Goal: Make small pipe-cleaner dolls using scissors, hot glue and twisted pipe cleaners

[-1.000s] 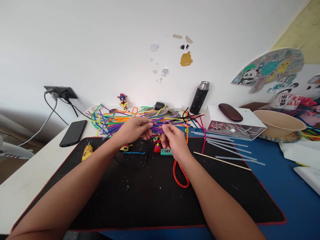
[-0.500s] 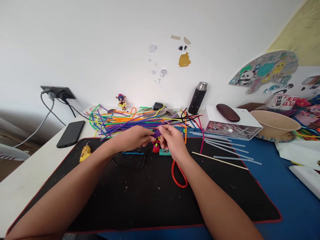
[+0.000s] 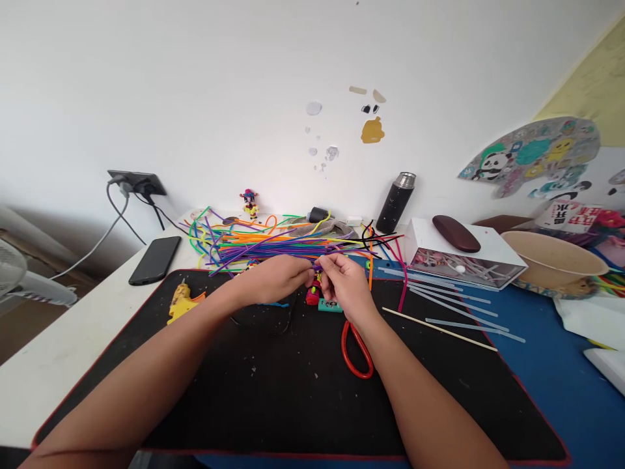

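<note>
Head view: pinching the end of a purple pipe cleaner point(image 3: 317, 266) between closed fingertips of left hand point(image 3: 273, 280) and right hand point(image 3: 344, 286), over the far edge of the black mat point(image 3: 293, 391), aiming its length leftward, nearer the left hand.

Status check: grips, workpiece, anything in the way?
Left hand and right hand pinch one purple pipe cleaner over black mat. Pipe-cleaner pile close behind. Red scissors by right wrist.

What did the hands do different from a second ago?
The left hand and right hand drew closer together. Their fingers now meet and pinch the end of the purple pipe cleaners, which they already held. The colourful pile, phone, yellow glue gun and red scissors stayed put.
</note>
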Demonstrator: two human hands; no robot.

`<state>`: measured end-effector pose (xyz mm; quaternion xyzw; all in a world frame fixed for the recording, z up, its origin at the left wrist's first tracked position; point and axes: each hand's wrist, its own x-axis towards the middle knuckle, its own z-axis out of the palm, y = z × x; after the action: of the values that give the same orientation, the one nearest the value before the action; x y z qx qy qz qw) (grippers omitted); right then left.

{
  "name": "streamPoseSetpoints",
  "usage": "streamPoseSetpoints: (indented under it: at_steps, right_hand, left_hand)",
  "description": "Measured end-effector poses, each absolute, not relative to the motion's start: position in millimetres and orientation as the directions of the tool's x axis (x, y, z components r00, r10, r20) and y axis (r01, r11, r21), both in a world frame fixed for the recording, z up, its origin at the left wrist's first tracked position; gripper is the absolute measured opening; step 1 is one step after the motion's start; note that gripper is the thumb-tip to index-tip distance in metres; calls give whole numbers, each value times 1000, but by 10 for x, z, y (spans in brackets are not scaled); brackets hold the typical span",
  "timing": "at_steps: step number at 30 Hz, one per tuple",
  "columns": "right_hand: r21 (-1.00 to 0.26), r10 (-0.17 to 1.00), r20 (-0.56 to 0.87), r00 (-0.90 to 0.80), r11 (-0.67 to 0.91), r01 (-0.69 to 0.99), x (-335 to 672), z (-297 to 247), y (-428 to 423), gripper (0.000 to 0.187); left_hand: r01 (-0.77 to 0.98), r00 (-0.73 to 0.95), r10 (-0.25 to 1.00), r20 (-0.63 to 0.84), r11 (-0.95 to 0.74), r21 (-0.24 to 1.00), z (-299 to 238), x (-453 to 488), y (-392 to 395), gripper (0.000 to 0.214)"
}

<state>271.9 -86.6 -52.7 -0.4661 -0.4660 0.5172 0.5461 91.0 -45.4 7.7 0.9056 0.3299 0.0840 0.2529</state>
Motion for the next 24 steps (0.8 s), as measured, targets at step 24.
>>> streamPoseSetpoints:
  at_steps: [24]
  right_hand:
    - [-991,999,36,39,41,-124,2711,-567,-858,42]
  left_hand:
    - [455,588,809,-14,-317,832,38,914,-331,21]
